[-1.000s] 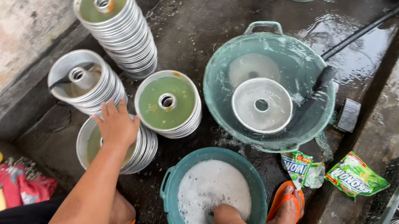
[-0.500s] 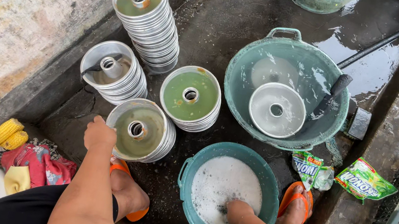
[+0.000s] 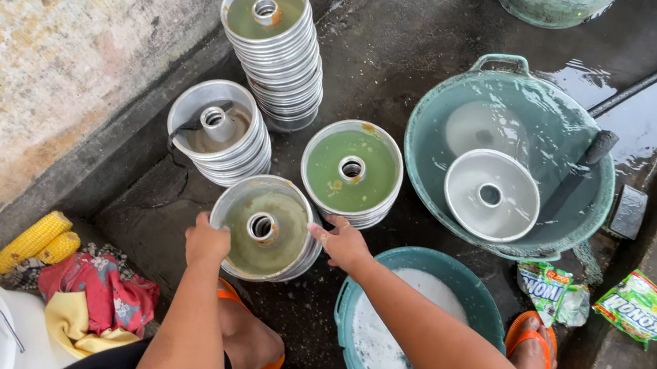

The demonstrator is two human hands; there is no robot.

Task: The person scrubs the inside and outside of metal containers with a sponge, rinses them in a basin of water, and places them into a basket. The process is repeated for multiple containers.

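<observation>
Ring moulds [image 3: 266,229] of thin grey metal, nested in a short stack, sit on the wet concrete floor [image 3: 388,51] near the person's knees, in the head view. The left hand [image 3: 207,240] clasps the stack's near-left rim and the right hand [image 3: 345,244] its right rim, both closed on it. To the far side stand three more stacks [image 3: 276,49], one filmed with green residue. Right of the hands lies a teal basin of suds [image 3: 398,350]; beyond it, a larger tub [image 3: 511,167] holding a mould in water. The metal is judged stiff, light singly, heavier stacked, and slippery when wet; opposite rims offer the surest hold.
</observation>
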